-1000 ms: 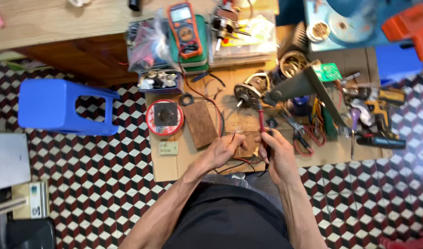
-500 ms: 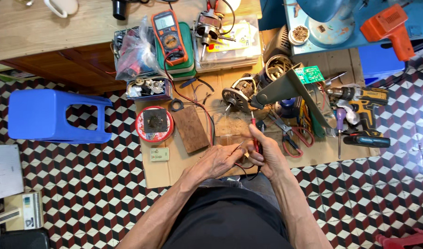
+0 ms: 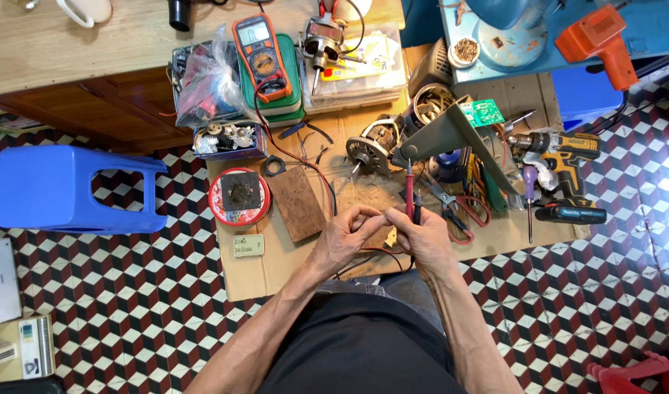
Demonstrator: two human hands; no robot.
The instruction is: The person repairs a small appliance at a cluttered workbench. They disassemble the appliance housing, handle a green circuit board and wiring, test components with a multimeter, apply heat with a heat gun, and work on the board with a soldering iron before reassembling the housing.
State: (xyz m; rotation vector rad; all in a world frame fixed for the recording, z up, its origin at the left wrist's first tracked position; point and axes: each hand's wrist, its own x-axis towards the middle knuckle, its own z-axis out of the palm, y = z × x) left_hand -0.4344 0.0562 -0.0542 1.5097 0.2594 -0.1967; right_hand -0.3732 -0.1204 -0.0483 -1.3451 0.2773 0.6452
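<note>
The right hand (image 3: 422, 237) pinches a red probe (image 3: 409, 191) and a black probe (image 3: 417, 208) upright (tips pointing away), while the left hand (image 3: 345, 237) pinches their wires.

A red probe (image 3: 409, 191) and a black probe (image 3: 418, 206) stand side by side, touching or nearly so, both pointing away from the person toward the far edge of the cardboard sheet (image 3: 290, 266) on the floor. The red one is a slim stick reaching further up; the black one is shorter in view, most of it hidden. Both rise from the right hand (image 3: 424, 241), near the middle of the cardboard. Thin red and black leads (image 3: 371, 252) trail beneath, toward the cardboard's near edge.
</note>
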